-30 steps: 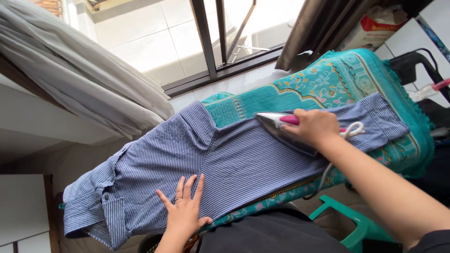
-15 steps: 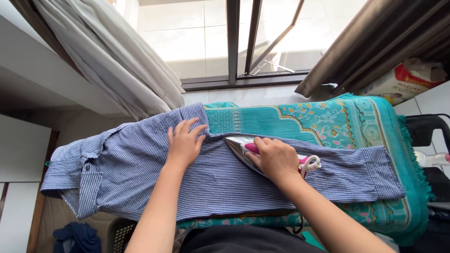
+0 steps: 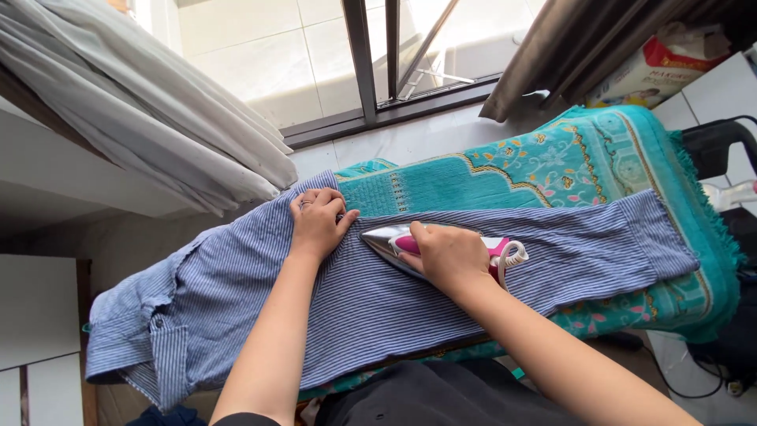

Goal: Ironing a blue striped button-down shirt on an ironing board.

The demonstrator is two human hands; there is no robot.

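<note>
A blue-and-white striped shirt [image 3: 394,292] lies spread over a teal patterned rug [image 3: 552,162] that covers the ironing surface. My right hand [image 3: 445,256] grips the pink handle of a silver iron [image 3: 390,241], whose pointed tip faces left on the shirt. My left hand [image 3: 317,219] has its fingers curled on the shirt's far edge, just left of the iron's tip, pinching the fabric there. The shirt's collar and cuff hang off the left end.
A window with a dark frame [image 3: 363,71] and a pale curtain [image 3: 134,102] lie beyond the board. A dark curtain [image 3: 568,47] and a printed package [image 3: 654,71] are at the upper right. A black chair [image 3: 717,150] stands at the right edge.
My left hand went from the near shirt edge to the far edge and now curls on the fabric. The iron slid left along the shirt toward that hand.
</note>
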